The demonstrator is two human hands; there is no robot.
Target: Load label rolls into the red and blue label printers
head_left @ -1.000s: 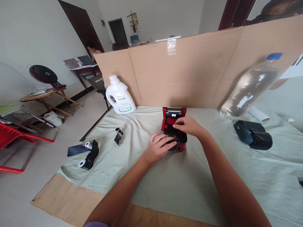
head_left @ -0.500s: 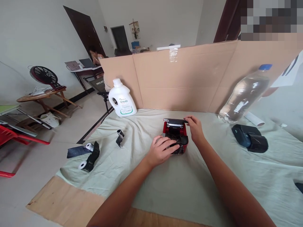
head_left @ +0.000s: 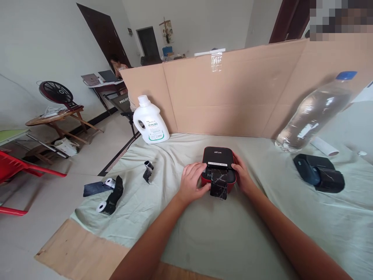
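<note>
A small red and black label printer (head_left: 218, 155) sits on the cloth with its lid down. From its front slot a black marbled label strip (head_left: 218, 188) hangs out over the edge. My left hand (head_left: 192, 181) grips the printer's left side, fingertips at the lid's corner and thumb by the strip. On the opposite side my right hand (head_left: 241, 175) is wrapped around the body, its thumb on the lid's front corner. The fingers behind the right side are partly hidden.
Loose label rolls (head_left: 106, 206) and a small strip roll (head_left: 148, 171) lie left on the pale green cloth (head_left: 192, 241). A white detergent bottle (head_left: 151, 122) and a water bottle (head_left: 314, 112) stand by the cardboard wall (head_left: 227, 101). A dark printer (head_left: 317, 173) is at right.
The printer's lid was up and is now down. My right hand has come down from the lid's edge to the right side. My left hand has shifted off the strip to the left side.
</note>
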